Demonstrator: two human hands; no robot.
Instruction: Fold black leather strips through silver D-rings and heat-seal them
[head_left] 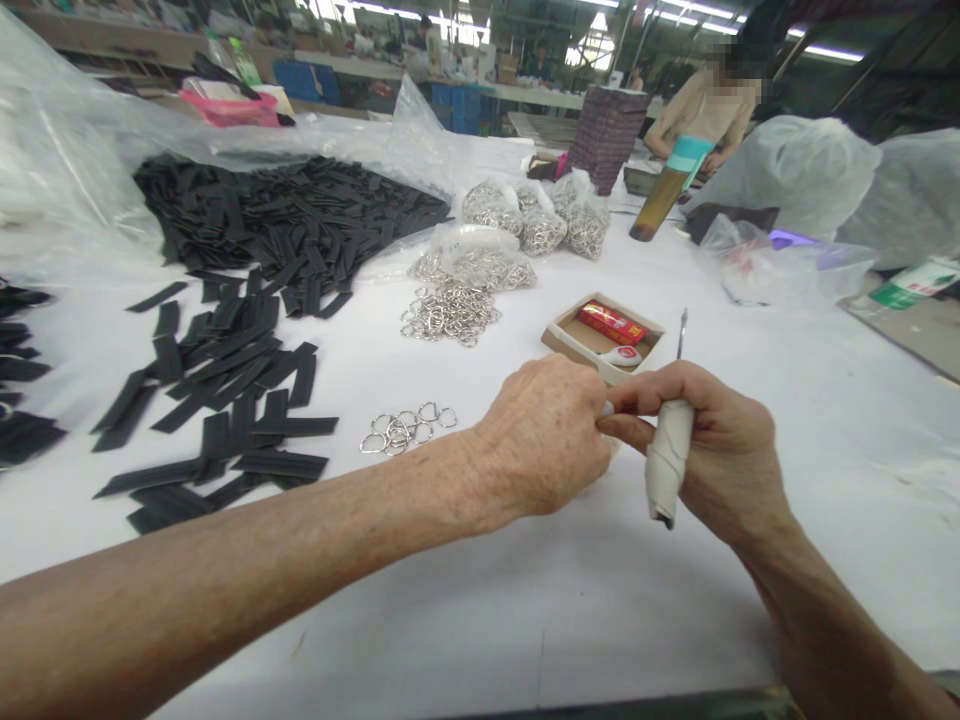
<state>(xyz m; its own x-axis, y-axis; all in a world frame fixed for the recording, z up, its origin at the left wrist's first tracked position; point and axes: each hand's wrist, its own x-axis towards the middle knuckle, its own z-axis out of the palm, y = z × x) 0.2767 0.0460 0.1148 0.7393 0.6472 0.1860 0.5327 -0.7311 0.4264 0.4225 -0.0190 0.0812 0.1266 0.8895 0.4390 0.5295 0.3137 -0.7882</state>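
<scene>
My left hand (544, 430) is closed, reaching across in front of a shallow box. Its fingers are mostly hidden behind the knuckles, and whatever they grip cannot be made out. My right hand (731, 445) is closed around an awl-like tool (670, 460) with a wrapped, cream-coloured handle and a thin metal shaft pointing up. Right thumb and forefinger meet the left fingers at a small whitish piece (606, 409), mostly covered. Left of my left hand lie several loose metal D-rings (401, 430). Black strap pieces (225, 370) are strewn farther left.
The shallow box (566, 345) holds a red packet (613, 323) and a small white item. Behind are a D-ring pile (450, 312), bagged rings (540, 220), a black strip heap (300, 215) and a bottle (670, 190). A person (705, 110) stands across the table.
</scene>
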